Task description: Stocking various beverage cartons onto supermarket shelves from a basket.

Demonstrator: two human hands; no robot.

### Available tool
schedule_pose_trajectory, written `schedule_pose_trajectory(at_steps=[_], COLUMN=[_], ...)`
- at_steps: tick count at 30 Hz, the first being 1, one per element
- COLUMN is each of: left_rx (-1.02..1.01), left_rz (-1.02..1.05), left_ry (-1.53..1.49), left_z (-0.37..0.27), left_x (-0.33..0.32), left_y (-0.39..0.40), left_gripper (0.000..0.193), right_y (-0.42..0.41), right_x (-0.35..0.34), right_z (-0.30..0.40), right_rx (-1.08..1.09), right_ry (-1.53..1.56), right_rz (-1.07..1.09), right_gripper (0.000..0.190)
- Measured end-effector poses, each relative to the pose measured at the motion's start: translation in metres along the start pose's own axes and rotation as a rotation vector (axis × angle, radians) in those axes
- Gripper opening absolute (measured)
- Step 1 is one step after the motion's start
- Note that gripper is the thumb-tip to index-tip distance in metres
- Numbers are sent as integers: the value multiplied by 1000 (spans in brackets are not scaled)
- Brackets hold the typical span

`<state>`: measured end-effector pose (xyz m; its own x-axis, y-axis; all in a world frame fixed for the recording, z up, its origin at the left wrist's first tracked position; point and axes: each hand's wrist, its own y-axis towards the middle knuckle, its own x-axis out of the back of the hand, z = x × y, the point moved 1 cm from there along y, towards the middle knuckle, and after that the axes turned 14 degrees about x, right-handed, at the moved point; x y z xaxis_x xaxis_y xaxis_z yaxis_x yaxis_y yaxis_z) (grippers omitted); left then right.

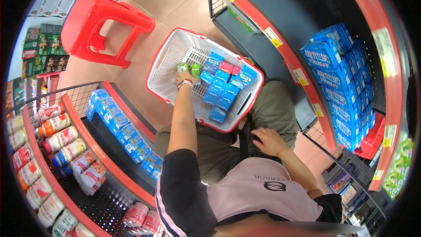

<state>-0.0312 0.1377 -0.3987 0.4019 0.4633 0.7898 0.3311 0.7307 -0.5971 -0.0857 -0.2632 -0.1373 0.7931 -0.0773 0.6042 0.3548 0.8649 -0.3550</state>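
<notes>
A white plastic shopping basket (167, 87) with a red rim stands before me, against my knees. My left hand (188, 78), with a band at the wrist, reaches down inside and grips a small green pack (182, 68). Another green pack (196, 69) lies right beside it. Blue drink cartons (217, 87) and pink-red cartons (226, 67) fill the basket's right part. Over my right thigh, near the basket's lower right edge, my right hand (269, 141) is empty with its fingers apart.
A red plastic stool (79, 29) stands at upper left. Shelving with a red edge (286, 54) and stacked blue Vitasoy cartons (338, 82) rises on the right. Left shelves hold blue cartons (113, 115) and bottles (67, 136). Wire dividers (82, 100) jut from the left shelving.
</notes>
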Motion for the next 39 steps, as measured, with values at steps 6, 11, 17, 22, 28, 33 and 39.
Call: schedule_pose_trajectory(at_steps=[6, 11, 17, 22, 28, 33, 39], left_rx=[-26, -33, 329, 233, 56, 46, 8], left_rz=[-144, -54, -44, 232, 52, 8, 81], left_ry=[-88, -556, -669, -875, -675, -737, -807], left_z=[-15, 14, 23, 30, 34, 29, 32], left_x=[-38, -35, -31, -48, -65, -69, -68], left_y=[-8, 13, 44, 76, 72, 60, 72], left_gripper=[52, 41, 63, 71, 56, 117, 139], right_y=[5, 8, 10, 10, 13, 14, 11], right_x=[-14, -14, -15, -12, -16, -20, -20], right_z=[-15, -17, -21, -24, -25, -27, -27], right_rx=[-38, -104, -106, -122, -113, -87, -76], right_ry=[39, 75, 49, 126, 70, 45, 42], right_rz=[82, 38, 53, -23, -41, -88, -90], right_gripper=[38, 37, 35, 33, 31, 30, 29])
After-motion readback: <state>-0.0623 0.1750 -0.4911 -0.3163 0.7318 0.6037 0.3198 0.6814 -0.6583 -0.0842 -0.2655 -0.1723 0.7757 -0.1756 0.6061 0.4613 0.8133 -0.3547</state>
